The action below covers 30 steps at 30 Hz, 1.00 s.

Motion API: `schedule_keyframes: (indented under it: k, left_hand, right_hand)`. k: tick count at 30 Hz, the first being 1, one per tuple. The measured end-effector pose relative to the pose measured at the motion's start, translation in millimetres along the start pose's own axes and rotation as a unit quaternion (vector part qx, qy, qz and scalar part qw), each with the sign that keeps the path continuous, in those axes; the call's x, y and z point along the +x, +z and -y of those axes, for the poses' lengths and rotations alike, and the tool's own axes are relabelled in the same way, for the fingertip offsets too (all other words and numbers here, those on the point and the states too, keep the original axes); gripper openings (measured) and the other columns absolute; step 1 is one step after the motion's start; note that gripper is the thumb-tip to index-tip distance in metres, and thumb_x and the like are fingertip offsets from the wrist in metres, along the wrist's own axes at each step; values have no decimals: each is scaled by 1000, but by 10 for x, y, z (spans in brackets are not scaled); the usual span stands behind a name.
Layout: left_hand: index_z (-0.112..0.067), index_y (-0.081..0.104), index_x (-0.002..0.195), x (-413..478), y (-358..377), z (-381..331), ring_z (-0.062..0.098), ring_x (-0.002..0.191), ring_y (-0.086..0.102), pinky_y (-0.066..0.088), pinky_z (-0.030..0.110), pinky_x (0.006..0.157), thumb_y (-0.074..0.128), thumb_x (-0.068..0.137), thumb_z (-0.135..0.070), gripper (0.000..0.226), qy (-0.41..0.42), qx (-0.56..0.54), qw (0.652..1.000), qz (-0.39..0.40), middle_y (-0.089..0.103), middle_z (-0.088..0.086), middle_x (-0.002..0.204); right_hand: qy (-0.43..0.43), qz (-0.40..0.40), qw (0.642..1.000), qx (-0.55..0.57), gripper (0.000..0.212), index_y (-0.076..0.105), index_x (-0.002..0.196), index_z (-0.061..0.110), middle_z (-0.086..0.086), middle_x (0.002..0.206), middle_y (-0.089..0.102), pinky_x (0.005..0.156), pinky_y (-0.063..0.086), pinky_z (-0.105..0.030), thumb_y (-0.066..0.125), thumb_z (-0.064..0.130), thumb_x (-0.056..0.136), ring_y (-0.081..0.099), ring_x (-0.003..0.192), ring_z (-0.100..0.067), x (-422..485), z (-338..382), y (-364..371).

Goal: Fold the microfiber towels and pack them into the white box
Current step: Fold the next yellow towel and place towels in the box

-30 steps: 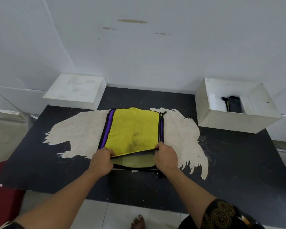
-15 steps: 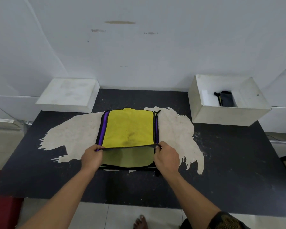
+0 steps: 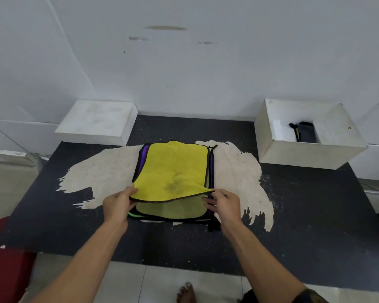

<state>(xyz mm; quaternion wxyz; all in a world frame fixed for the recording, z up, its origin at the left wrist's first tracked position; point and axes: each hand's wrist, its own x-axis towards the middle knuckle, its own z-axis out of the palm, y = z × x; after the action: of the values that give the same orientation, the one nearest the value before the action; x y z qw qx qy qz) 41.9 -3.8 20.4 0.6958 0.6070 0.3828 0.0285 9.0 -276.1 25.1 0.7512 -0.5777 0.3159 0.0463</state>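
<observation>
A stack of microfiber towels lies at the middle of the black table [image 3: 304,215]. The top yellow towel [image 3: 173,171] has a dark stain. My left hand [image 3: 116,206] pinches its near left corner and my right hand [image 3: 224,204] pinches its near right corner. The near edge is lifted off the stack, showing another yellow-green towel [image 3: 171,209] beneath. Purple and black towel edges show at the stack's sides. The open white box [image 3: 309,145] stands at the back right with a dark folded towel [image 3: 304,132] inside.
A closed white block [image 3: 96,121] sits at the table's back left. A white wall rises right behind the table. A dark red object [image 3: 7,270] is at the lower left by the table edge. A bare foot [image 3: 185,293] stands on the tiled floor.
Both hands have raised the near edge of the top yellow towel higher off the stack, so more of the towel underneath shows.
</observation>
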Motion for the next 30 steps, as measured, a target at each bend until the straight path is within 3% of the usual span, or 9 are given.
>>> schedule_keyframes:
  k: [4,11,14,16,18,20,22,26,30]
  left_hand:
    - [-7,68,80,25,-31,-1,25,89,66,54,34,78,72,83,-2,7,19,31,999,21,69,16,99]
    - [-19,74,90,87,-146,-39,23,87,60,49,29,67,42,83,10,43,-55,139,984,98,65,8,102]
    - [-16,75,88,107,-148,-35,23,88,62,52,31,70,54,85,0,27,-56,145,985,80,68,8,101]
    - [-11,75,89,115,-152,-35,25,94,65,55,40,84,70,83,-13,8,-21,149,987,58,71,9,101]
    - [-9,76,89,111,-147,-41,26,97,65,53,44,94,76,81,-17,11,32,156,986,42,72,11,100]
    - [-13,75,87,89,-118,-64,25,97,63,51,40,92,73,85,-12,3,61,144,986,53,71,10,101]
    - [-16,72,88,92,-77,-96,25,100,59,48,40,89,65,89,-3,15,68,141,984,80,68,9,107]
    - [-17,72,98,128,-40,-238,31,109,54,48,43,87,43,88,9,40,-5,128,983,131,57,9,118]
    - [-19,74,91,150,-62,-361,26,98,57,51,35,71,43,83,12,45,-23,137,981,138,59,6,111]
  right_hand:
    - [53,12,996,76,27,70,93,-4,-21,94,73,73,59,-35,43,-5,93,74,86,-30,5,13,61]
    - [234,78,968,40,26,70,97,-7,-27,107,69,72,60,-37,44,-6,90,70,93,-34,-35,-32,33]
    - [227,59,968,85,18,69,101,-4,-23,105,70,75,60,-40,58,5,90,69,95,-34,-23,-30,-2]
    - [190,4,977,99,19,70,95,1,-15,94,74,71,60,-40,69,19,89,68,93,-31,16,-21,-10]
    - [153,-42,983,94,23,71,84,0,-10,81,75,67,60,-37,76,23,85,69,87,-28,51,4,-7]
    - [137,-45,986,80,23,70,81,0,-9,76,73,62,59,-33,80,20,81,69,81,-25,59,50,9]
    - [130,-20,989,66,22,70,84,-2,-8,71,72,56,56,-26,83,16,77,68,69,-18,45,104,21]
    - [121,48,990,48,9,73,92,-5,-6,66,64,47,50,-17,71,-3,84,55,47,-5,34,195,18]
    - [143,102,984,1,30,73,101,1,-8,77,54,43,41,-18,48,-12,91,43,45,-7,5,266,-15]
